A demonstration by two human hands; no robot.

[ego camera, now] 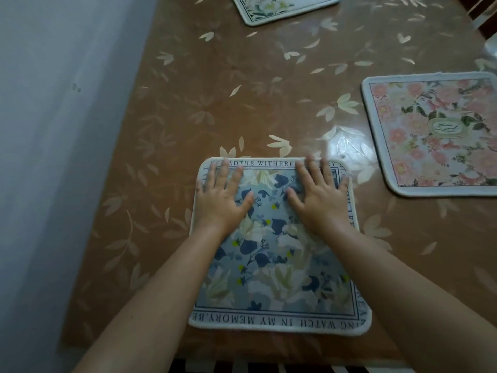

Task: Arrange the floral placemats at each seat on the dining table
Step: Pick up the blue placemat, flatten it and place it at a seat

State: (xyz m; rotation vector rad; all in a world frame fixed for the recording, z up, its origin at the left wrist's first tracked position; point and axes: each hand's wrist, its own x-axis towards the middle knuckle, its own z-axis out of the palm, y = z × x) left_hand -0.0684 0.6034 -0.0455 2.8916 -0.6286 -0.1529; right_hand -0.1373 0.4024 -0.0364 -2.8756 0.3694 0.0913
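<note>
Directly beneath both hands lay a blue floral placemat (279,254), square with rounded corners and a border of printed lettering, flat on the bench (188,103) at the near edge where the person stood. The left hand (222,196) and the right hand (318,196) were spread wide, palms down, fingers reaching toward the mat's far edge; neither gripped anything, they only pressed on the mat's far half, the forearms crossing its near half.

Off to the right of the right hand, well apart from it, sat a pink floral placemat (435,135), partly cut off by the edge of the view. Far beyond the fingertips, at the opposite side of the bench, lay a white and green floral placemat (271,9), only its near corner visible.

By my judgement three seats had mats laid, and the blue one looked close to settled, needing at most a small straightening against the bench edge. Whether further seats remained unserved could not be told, since the rest of the bench lay out of view. A brown leaf-patterned cloth covered the bench.
</note>
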